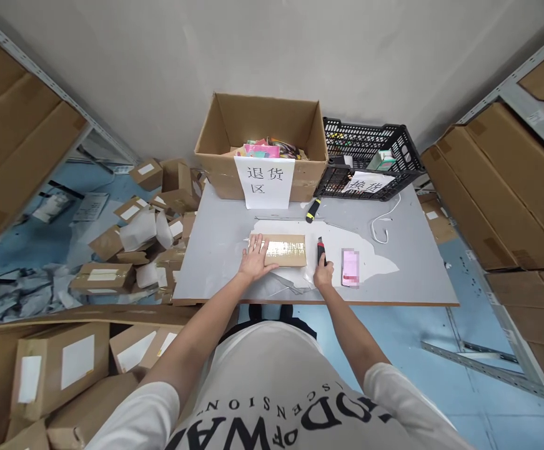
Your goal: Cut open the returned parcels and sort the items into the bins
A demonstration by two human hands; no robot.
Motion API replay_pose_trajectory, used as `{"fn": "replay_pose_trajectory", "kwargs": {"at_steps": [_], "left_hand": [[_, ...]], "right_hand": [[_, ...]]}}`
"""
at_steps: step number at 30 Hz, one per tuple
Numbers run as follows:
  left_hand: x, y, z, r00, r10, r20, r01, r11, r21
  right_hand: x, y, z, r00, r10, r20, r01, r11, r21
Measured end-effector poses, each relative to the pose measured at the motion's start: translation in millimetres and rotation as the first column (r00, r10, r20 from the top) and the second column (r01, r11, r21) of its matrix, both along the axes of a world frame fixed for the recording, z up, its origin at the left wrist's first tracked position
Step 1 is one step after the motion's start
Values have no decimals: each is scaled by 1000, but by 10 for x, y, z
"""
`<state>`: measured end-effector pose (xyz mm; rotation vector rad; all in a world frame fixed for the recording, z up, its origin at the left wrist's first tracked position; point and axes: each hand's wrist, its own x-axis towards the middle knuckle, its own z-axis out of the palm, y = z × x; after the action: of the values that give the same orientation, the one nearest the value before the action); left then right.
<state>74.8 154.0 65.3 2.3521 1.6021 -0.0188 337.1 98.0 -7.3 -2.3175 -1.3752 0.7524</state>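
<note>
A small cardboard box (pixel 286 251) with shiny clear tape across its top lies on the grey table (pixel 215 250). Flat on its left end, with fingers spread, rests my left hand (pixel 255 259). Just right of the box, my right hand (pixel 323 274) is wrapped round a red and black box cutter (pixel 321 250) that points away from me. The cutter and the box are apart. Beneath them is a worn white sheet (pixel 365 253). A phone (pixel 350 267) with a pink screen lies right of my right hand.
A yellow and black cutter (pixel 313 210) and a white cable (pixel 380 228) lie farther back. Behind stand a large open carton (pixel 215 165) with colourful packets and a black crate (pixel 370 134). Parcels (pixel 103 276) crowd the floor at left; shelves of cartons (pixel 506 187) flank the right.
</note>
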Motion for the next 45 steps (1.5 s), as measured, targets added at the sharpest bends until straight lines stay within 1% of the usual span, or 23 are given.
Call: {"fn": "replay_pose_trajectory", "kwargs": {"at_steps": [2,4,6,9,11,13,14,15,17,19,20,21,23,25,26,28,30,33,35,38,40,42,45], "left_hand": [[-22,-9,-21,1000,-16,12,16,1000,14],[-53,-17,-39,999,-34,26,33,999,28],[-84,-25,-49,997,-58,41,56,997,44],[-113,-46,-42,995,-85,48,82,994,72],[-113,-81,-27,995,-93,39,89,991,100],[-101,-143,-16,992,-121,30,116,984,134],[-94,-186,-16,989,-144,28,139,979,148],[-88,-236,-21,985,-170,27,164,974,158],[-81,-346,-46,976,-214,30,206,965,165],[-81,-449,-84,972,-231,37,222,962,158],[-81,-490,-102,972,-231,41,223,963,152],[-80,-521,-117,973,-228,47,219,965,147],[-75,-548,-130,975,-213,62,203,969,137],[-69,-533,-122,976,-204,80,193,973,127],[-67,-514,-113,975,-204,88,193,974,121],[-68,-470,-92,971,-215,105,204,973,108],[-75,-434,-77,967,-227,119,216,972,94],[-81,-418,-79,963,-233,136,224,971,83],[-80,-427,-89,962,-231,143,221,972,81],[-75,-438,-102,963,-229,143,219,972,79],[-75,-434,-106,962,-234,139,224,971,81],[-79,-421,-108,961,-240,133,231,969,84],[-89,-404,-112,961,-248,125,238,967,91]], "right_hand": [[-14,13,-94,993,12,115,-4,998,-70],[-4,14,-169,969,62,239,-27,989,-148],[9,-2,-210,939,122,321,-71,984,-166],[13,-44,-195,903,203,378,-150,975,-165],[4,-70,-145,884,262,388,-170,952,-256],[-1,-74,-77,882,285,376,-157,929,-337],[0,-61,-34,889,272,367,-146,930,-336],[4,-35,18,900,247,358,-139,943,-302],[12,63,161,919,198,341,-150,975,-162],[0,217,360,920,209,332,-225,974,10],[-24,307,473,907,257,334,-300,950,83],[-62,401,588,880,331,341,-393,910,132],[-179,583,792,771,523,364,-604,782,155],[-323,733,926,615,691,380,-767,635,87],[-391,793,963,546,744,384,-814,579,36],[-490,881,989,448,804,391,-859,509,-62],[-531,934,982,385,829,406,-873,470,-131],[-518,969,967,325,840,435,-885,432,-172],[-504,973,962,329,832,446,-883,439,-167],[-521,967,940,356,816,455,-869,469,-161],[-559,962,912,345,809,476,-859,476,-187],[-606,959,886,300,810,505,-858,460,-228],[-664,967,885,196,816,544,-873,398,-282]]}}
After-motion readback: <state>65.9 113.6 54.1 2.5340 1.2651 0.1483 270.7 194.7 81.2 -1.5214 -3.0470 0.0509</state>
